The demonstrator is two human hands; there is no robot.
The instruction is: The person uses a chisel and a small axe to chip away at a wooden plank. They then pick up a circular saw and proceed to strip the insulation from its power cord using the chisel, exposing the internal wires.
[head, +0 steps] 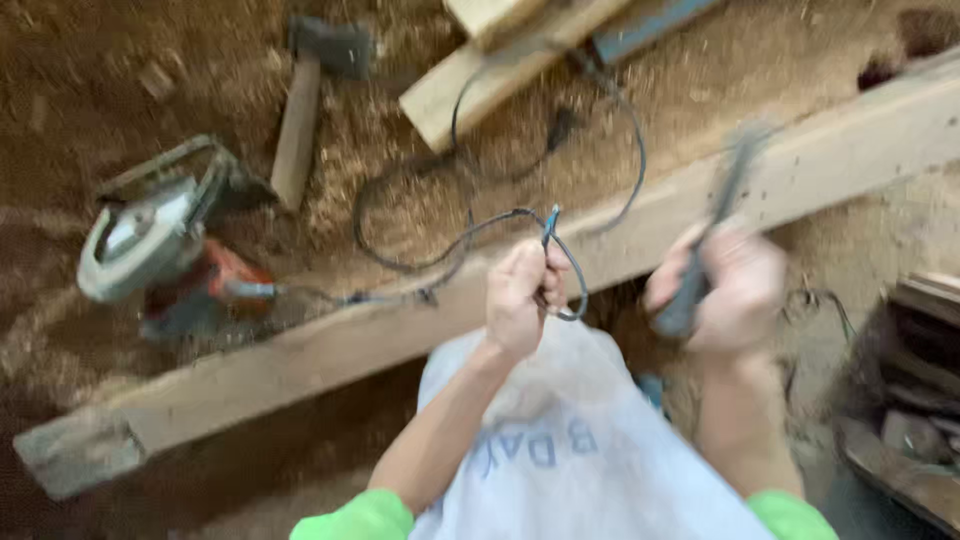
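Observation:
My left hand [520, 295] pinches the bent end of a dark electric cable [470, 235] that loops away over the sawdust toward a circular saw. My right hand [725, 290] grips a dark-handled tool [715, 215], blurred by motion, pointing up over a long wooden beam [320, 345]. Both hands are raised above a white sack [570, 440] with blue print that lies below them. Green sleeves show at the bottom edge.
A circular saw [160, 245] with an orange body rests on the sawdust-covered floor at left. A hammer with a wooden handle [300, 120] lies above it. Planks [480, 80] sit at top centre. Stacked dark wood [920, 400] stands at the right.

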